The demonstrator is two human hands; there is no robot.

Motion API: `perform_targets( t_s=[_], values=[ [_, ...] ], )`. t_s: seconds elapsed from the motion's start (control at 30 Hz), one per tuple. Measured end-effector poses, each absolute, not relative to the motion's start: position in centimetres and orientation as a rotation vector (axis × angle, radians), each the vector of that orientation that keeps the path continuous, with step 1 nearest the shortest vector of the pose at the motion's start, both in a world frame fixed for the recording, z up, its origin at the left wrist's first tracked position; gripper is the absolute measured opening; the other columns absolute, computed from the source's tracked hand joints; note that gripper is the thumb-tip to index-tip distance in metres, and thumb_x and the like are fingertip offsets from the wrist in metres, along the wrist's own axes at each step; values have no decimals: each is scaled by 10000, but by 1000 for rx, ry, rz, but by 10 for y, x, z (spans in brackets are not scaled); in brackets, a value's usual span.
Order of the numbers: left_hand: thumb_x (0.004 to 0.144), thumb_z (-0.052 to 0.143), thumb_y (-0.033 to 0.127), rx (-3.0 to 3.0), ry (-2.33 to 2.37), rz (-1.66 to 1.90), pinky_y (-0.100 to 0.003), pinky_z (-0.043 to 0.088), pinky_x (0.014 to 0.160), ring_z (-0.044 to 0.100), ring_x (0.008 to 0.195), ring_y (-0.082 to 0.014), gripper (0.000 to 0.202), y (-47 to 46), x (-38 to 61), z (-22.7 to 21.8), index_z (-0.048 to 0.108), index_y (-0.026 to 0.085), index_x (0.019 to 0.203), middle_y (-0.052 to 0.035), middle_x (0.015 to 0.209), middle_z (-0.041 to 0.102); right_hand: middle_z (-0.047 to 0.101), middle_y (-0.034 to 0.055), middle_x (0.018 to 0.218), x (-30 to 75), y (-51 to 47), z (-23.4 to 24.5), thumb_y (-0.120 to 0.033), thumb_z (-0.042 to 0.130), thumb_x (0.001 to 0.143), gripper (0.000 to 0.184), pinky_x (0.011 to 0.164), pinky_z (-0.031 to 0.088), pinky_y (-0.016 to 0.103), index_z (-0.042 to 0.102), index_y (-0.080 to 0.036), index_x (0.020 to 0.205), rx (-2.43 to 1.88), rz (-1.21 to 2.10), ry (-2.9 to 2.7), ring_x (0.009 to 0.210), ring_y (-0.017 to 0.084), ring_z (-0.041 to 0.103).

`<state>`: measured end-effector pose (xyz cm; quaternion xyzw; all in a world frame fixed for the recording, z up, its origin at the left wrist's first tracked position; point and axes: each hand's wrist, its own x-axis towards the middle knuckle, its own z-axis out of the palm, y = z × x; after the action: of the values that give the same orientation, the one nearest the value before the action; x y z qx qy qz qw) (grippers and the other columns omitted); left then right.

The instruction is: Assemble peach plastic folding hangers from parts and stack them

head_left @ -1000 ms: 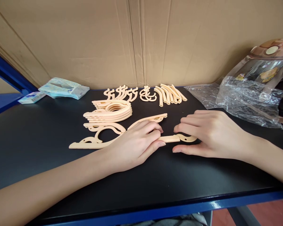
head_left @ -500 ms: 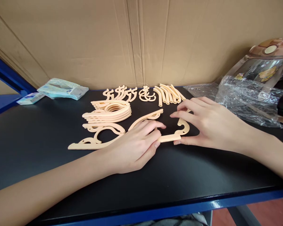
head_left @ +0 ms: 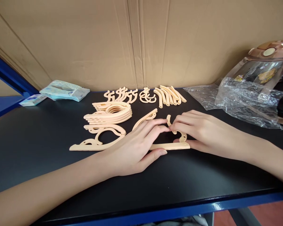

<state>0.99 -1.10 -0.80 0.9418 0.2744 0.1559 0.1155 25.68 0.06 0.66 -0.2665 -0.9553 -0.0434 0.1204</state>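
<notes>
My left hand (head_left: 141, 144) rests over a beige plastic hanger arm (head_left: 173, 146), thumb along its near side and fingers stretched towards the right. The arm's left part is hidden beneath the palm. My right hand (head_left: 200, 133) pinches a curved hanger hook (head_left: 183, 137) standing over the right end of the arm; whether the two are joined cannot be made out. Fingertips of both hands come close together at the hook. Behind my left hand lies another hanger piece (head_left: 145, 118). A folded hanger (head_left: 101, 146) is at the left, in front of a stack of hangers (head_left: 108, 118).
Loose hooks (head_left: 121, 94) and slim curved bars (head_left: 171, 95) lie along the cardboard wall (head_left: 85, 44). A tissue pack (head_left: 64, 90) sits at back left. Clear plastic wrap (head_left: 245, 103) and a drinking bottle (head_left: 261, 67) stand at right on the black tabletop (head_left: 169, 185).
The hanger arm has shifted slightly right and nearer, and more of it shows. My right hand has moved lower with the hook, whose free end now points up by my left fingertips.
</notes>
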Motion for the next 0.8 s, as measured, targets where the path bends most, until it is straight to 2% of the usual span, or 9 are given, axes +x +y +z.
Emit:
perform_targets(
  t_s=[0.1,0.2,0.27,0.43,0.53,0.63,0.7,0.8],
  values=[
    [962,519,431,2694,891,483,-440,385,1150,351,1414,-255,567,-11,10,-10,338,130,1408,-168,1495,390,623,37,961,255,-3,8,-69,505,883,271,786,405,319,603,-195,1102,-739,13,-2806,862,187,558],
    [922,561,514,2658,942,489,-459,403,1140,343,1421,-270,669,-10,9,-12,309,153,1426,-161,1521,360,624,36,1042,252,-8,10,86,406,752,494,805,404,306,584,-202,1111,-705,149,-2837,918,177,552],
    [892,586,558,2644,960,485,-477,413,1132,334,1426,-283,737,-10,9,-13,292,158,1437,-164,1526,350,626,34,1037,251,-12,13,104,376,714,517,789,402,303,596,-205,1064,-708,239,-2857,918,178,542],
    [846,615,623,2621,974,467,-505,387,1152,296,1450,-292,838,-8,10,-14,262,170,1456,-166,1548,312,630,41,919,251,-17,19,-1,391,845,340,709,381,316,626,-187,1006,-668,396,-2864,820,186,514],
    [824,604,676,2622,977,481,-545,336,1174,209,1484,-311,860,-7,9,-14,281,176,1445,-164,1554,310,609,32,856,252,-17,20,-171,417,964,210,698,361,322,627,-184,948,-678,345,-2866,757,174,494],
    [833,570,696,2613,989,506,-586,294,1182,179,1490,-333,844,-6,9,-14,300,174,1438,-170,1551,316,576,13,793,251,-16,18,-366,491,981,238,675,343,317,614,-192,877,-719,204,-2868,721,168,475],
    [861,546,677,2596,1000,510,-589,297,1177,203,1481,-340,806,-6,8,-13,306,165,1435,-180,1546,317,567,7,780,251,-16,17,-352,537,959,199,666,340,311,601,-190,862,-743,136,-2868,715,165,477],
    [885,545,636,2581,989,523,-570,331,1160,255,1461,-337,764,-7,8,-12,305,162,1434,-193,1536,323,580,9,794,251,-15,16,-203,536,926,68,671,354,307,597,-178,911,-767,87,-2861,719,162,502]
  ],
)
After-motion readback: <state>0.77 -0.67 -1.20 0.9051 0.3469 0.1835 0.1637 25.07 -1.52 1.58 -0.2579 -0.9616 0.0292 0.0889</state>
